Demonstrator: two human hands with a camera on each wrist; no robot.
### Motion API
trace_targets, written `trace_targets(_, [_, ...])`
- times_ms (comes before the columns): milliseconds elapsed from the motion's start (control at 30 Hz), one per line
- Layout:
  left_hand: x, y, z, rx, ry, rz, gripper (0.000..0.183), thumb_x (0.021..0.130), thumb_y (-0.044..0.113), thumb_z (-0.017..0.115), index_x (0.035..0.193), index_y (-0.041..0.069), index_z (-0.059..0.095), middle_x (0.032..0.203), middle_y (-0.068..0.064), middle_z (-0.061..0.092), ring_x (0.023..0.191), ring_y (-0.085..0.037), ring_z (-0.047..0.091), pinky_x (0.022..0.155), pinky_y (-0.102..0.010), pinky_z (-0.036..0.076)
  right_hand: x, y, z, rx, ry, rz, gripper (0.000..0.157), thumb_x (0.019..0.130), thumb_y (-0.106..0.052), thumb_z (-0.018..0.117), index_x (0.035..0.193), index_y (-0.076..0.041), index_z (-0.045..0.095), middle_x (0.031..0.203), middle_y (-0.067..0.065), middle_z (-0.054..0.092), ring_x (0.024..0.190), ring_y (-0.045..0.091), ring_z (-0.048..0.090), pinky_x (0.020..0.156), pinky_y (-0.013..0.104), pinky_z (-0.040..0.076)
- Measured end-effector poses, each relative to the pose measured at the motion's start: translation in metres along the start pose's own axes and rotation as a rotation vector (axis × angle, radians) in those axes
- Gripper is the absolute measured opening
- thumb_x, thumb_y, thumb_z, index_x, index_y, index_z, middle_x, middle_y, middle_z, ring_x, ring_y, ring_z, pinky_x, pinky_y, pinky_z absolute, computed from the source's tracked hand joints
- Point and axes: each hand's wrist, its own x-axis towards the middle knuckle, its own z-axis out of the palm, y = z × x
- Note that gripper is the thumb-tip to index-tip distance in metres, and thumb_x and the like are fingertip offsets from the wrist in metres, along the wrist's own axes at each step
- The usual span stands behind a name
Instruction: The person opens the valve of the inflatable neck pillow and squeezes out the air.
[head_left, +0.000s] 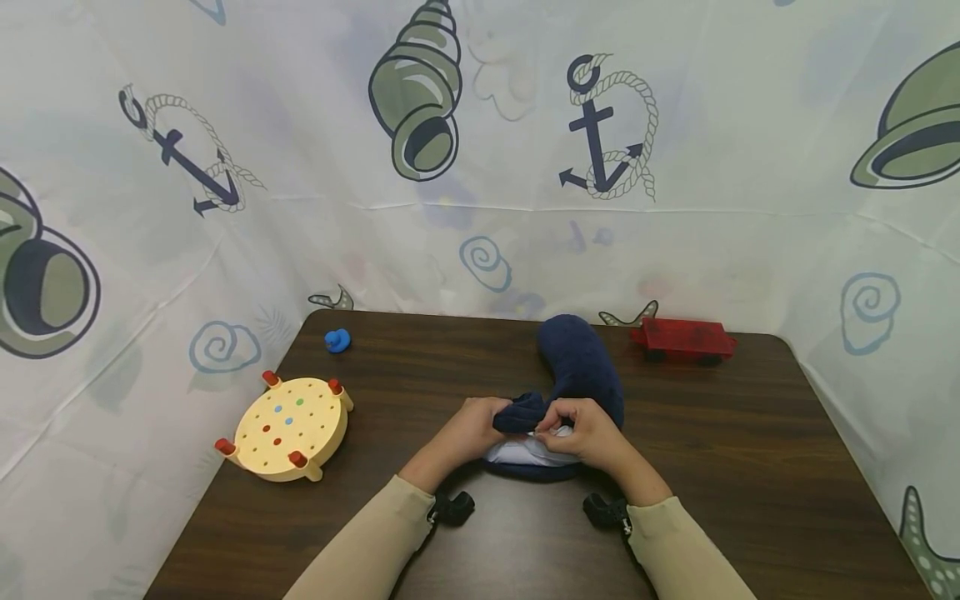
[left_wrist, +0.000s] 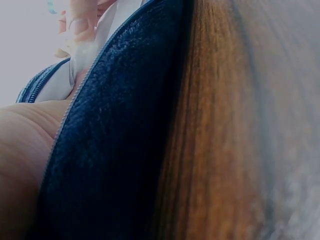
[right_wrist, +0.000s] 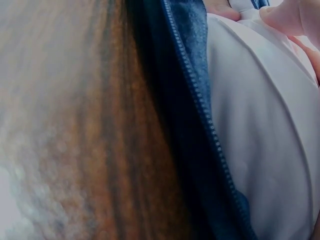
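Note:
A navy plush neck pillow [head_left: 581, 358] lies curved on the table, its cover unzipped along the near side. White inner fabric [head_left: 525, 452] bulges from the opening, and the zipper teeth [right_wrist: 202, 107] run along its edge in the right wrist view. My left hand [head_left: 471, 427] grips a bunched fold of the navy cover [head_left: 521, 414], with its fingers partly hidden by the cloth. Close beside it, my right hand [head_left: 591, 435] pinches the white fabric between thumb and forefinger. In the left wrist view the navy cover [left_wrist: 120, 110] fills the middle.
On the dark wooden table [head_left: 420, 358], a round cream board with red-tipped legs [head_left: 292, 429] lies at the left edge. A small blue toy [head_left: 337, 340] sits at the back left, a red toy wagon [head_left: 686, 340] at the back right. Patterned cloth [head_left: 510, 150] hangs behind.

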Motion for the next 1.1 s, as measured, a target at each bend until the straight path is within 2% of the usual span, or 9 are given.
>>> trace_targets(133, [-0.001,0.008,-0.004,-0.003,-0.017,-0.037,0.014,0.092,0.032,0.087,0.089,0.023,0.077,0.092,0.006,0.078,0.084,-0.006,0.068,0.078,-0.031,0.057,0.0,-0.001,0.001,0.001,0.002,-0.001,0.021,0.085,-0.001,0.089,0.085,-0.02,0.081,0.084,-0.005,0.077,0.077,0.007,0.068,0.073,0.025,0.058])
trace_targets(267, [-0.001,-0.003,0.003,0.019,0.013,0.027,0.014,0.097,0.033,0.081,0.089,0.023,0.077,0.09,0.006,0.075,0.08,-0.006,0.066,0.074,-0.029,0.055,0.0,-0.001,0.001,0.016,0.001,-0.004,0.02,0.084,0.0,0.09,0.085,-0.018,0.081,0.083,-0.004,0.077,0.076,0.007,0.067,0.072,0.024,0.057])
trace_targets(433, [-0.002,-0.013,0.009,0.038,0.04,0.095,0.023,0.103,0.041,0.074,0.089,0.023,0.078,0.086,0.006,0.073,0.077,-0.008,0.064,0.07,-0.028,0.053,0.0,0.001,0.002,0.03,0.005,-0.025,0.02,0.084,0.0,0.091,0.085,-0.018,0.081,0.083,-0.002,0.077,0.076,0.007,0.066,0.071,0.025,0.057])
trace_targets(500, [-0.001,-0.004,0.003,0.024,0.024,0.077,0.023,0.101,0.041,0.076,0.088,0.022,0.078,0.086,0.006,0.073,0.077,-0.007,0.065,0.07,-0.028,0.054,0.0,0.001,0.002,0.035,0.006,-0.033,0.02,0.084,0.0,0.091,0.086,-0.018,0.081,0.084,-0.001,0.078,0.076,0.007,0.066,0.071,0.025,0.057])
trace_targets(600, [-0.001,-0.008,0.006,0.026,0.023,0.072,0.022,0.102,0.04,0.075,0.089,0.023,0.079,0.086,0.006,0.073,0.077,-0.007,0.064,0.07,-0.028,0.053,0.0,0.002,0.002,0.043,0.003,-0.03,0.021,0.084,0.001,0.09,0.086,-0.018,0.082,0.084,-0.001,0.078,0.077,0.007,0.067,0.072,0.024,0.057])
trace_targets(667, [-0.001,-0.003,0.003,0.01,0.016,0.056,0.019,0.1,0.038,0.077,0.089,0.022,0.079,0.087,0.006,0.074,0.078,-0.007,0.065,0.071,-0.029,0.054,-0.001,0.003,0.002,0.048,-0.004,-0.023,0.02,0.084,0.001,0.09,0.087,-0.017,0.082,0.085,-0.001,0.078,0.077,0.007,0.067,0.072,0.024,0.057])
trace_targets(800, [0.0,-0.008,0.008,0.009,0.022,0.045,0.014,0.099,0.034,0.079,0.091,0.023,0.08,0.089,0.006,0.075,0.079,-0.007,0.066,0.072,-0.029,0.055,0.0,0.005,0.001,0.051,-0.011,-0.01,0.017,0.085,0.001,0.088,0.087,-0.014,0.081,0.085,0.001,0.078,0.078,0.007,0.066,0.072,0.024,0.057])
trace_targets(933, [0.001,-0.013,0.012,0.001,0.02,0.027,0.012,0.098,0.035,0.079,0.09,0.026,0.079,0.089,0.009,0.075,0.08,-0.002,0.065,0.073,-0.024,0.053,0.0,0.006,0.001,0.056,-0.011,-0.011,0.015,0.086,0.001,0.088,0.087,-0.012,0.082,0.085,0.001,0.077,0.077,0.006,0.066,0.072,0.023,0.057])
trace_targets(1100, [-0.001,-0.002,0.004,-0.007,-0.001,0.027,0.01,0.097,0.029,0.08,0.088,0.024,0.078,0.09,0.007,0.075,0.079,-0.004,0.065,0.074,-0.027,0.054,0.0,0.006,0.002,0.085,-0.016,-0.025,0.016,0.086,0.002,0.088,0.088,-0.013,0.082,0.085,0.002,0.078,0.077,0.007,0.067,0.072,0.023,0.056])
